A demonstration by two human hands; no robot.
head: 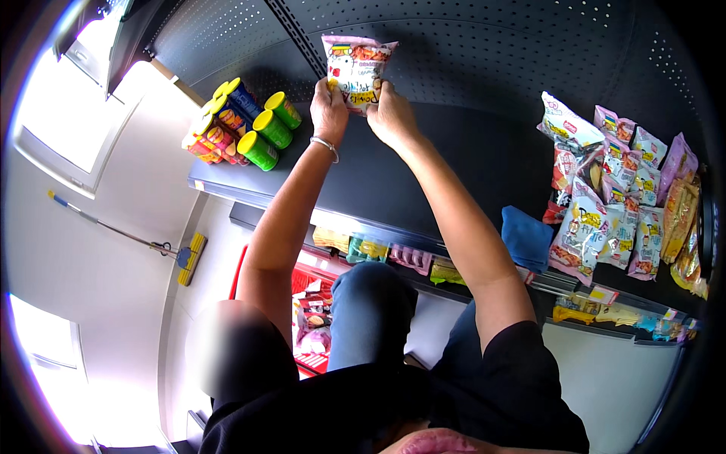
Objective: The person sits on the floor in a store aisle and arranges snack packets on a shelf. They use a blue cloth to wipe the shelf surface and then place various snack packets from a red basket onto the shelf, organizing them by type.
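Note:
Both of my hands grip a pink and white snack bag [360,65] near the perforated back panel of a dark metal shelf [454,164]. My left hand [330,110], with a bracelet at the wrist, holds the bag's lower left side. At its lower right, my right hand [392,116] has the bag between thumb and fingers. Canisters with yellow lids, among them a green canister [258,150], stand on the shelf left of my left hand. Several similar snack bags [578,232] are grouped at the far right of the shelf, beside a folded blue cloth [524,238].
A red basket [309,371] with packaged snacks is beside my knee, below the shelf. Lower shelves hold more packs, such as a green pack [445,272]. A sponge mop [193,258] leans at the left by the white wall. Price tags line the shelf's front edge.

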